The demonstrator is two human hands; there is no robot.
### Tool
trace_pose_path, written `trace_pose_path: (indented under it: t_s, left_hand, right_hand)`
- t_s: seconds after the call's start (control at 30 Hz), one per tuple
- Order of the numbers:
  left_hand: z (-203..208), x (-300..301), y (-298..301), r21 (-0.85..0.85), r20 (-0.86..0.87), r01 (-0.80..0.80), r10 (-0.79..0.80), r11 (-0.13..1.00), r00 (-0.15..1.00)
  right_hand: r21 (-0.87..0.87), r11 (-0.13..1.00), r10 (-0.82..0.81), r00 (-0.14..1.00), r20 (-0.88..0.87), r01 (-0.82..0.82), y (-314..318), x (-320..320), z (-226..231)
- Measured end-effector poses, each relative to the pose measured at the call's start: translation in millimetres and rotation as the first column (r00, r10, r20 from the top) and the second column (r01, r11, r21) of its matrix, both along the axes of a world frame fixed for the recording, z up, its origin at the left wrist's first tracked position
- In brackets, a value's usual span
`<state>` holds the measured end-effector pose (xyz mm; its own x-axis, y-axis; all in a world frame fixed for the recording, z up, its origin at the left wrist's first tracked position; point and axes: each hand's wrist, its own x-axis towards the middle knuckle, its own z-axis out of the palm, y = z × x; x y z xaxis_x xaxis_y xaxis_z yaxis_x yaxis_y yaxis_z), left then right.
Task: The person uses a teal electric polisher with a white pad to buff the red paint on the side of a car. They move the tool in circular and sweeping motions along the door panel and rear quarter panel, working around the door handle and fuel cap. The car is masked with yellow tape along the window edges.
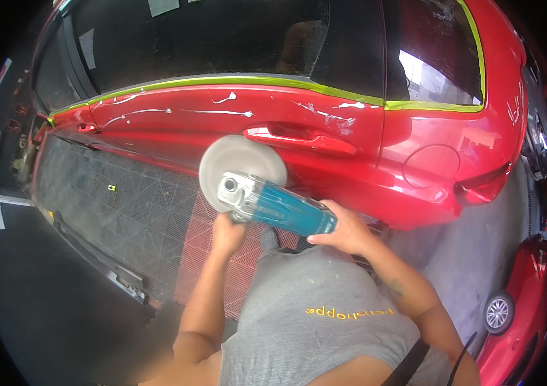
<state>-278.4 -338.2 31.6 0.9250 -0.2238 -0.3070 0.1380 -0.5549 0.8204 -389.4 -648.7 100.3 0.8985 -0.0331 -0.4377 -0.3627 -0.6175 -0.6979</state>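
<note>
A teal and silver power polisher [289, 207] is held between my two hands in front of a red car door [183, 128]. Its round whitish pad [241, 157] is tilted beside the door, just left of and below the red door handle [302, 138]; whether it touches the paint I cannot tell. My left hand [228, 235] is closed under the silver head, on a grip mostly hidden by the fingers. Around the rear end of the teal body my right hand [345, 230] is wrapped. White streaks of what looks like compound [218, 113] lie on the upper door.
Yellow-green masking tape [222, 82] edges the dark windows [202, 45]. Black and red floor tiles [138, 206] lie below the car. A long dark trim piece [96, 257] lies at left. Another red car [511, 321] stands at far right; a dark cord [461, 360] runs by my right arm.
</note>
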Motion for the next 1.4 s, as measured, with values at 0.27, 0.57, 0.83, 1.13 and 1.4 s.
trace_pose_path:
  t_s: [0.27, 0.57, 0.83, 1.13, 1.4]
  left_hand:
    - [13, -6, -4, -0.029, 0.026, -0.003, 0.004, 1.000, 1.000]
    - [8, -88, -116, -0.104, -0.080, 0.306, -0.314, 0.946, 0.946]
    - [-21, -74, -84, -0.031, -0.021, 0.134, -0.135, 0.990, 0.991]
    - [-60, 10, 50, -0.047, -0.054, -0.047, 0.044, 0.998, 0.998]
    - [-92, -6, 29, -0.187, 0.054, -0.079, 0.090, 0.979, 0.994]
  right_hand:
    - [0.019, 1.000, 0.009, 0.999, 0.041, -0.010, -7, 0, 11]
    - [0.041, 0.978, -0.206, 0.977, 0.056, 0.204, -102, -136, 6]
    - [0.009, 0.993, -0.115, 0.992, 0.044, 0.114, -72, -93, -17]
    - [-0.005, 1.000, 0.025, 0.999, 0.032, -0.025, 35, 26, -46]
    - [-0.118, 0.993, 0.021, 0.997, 0.074, -0.012, 26, 18, -47]
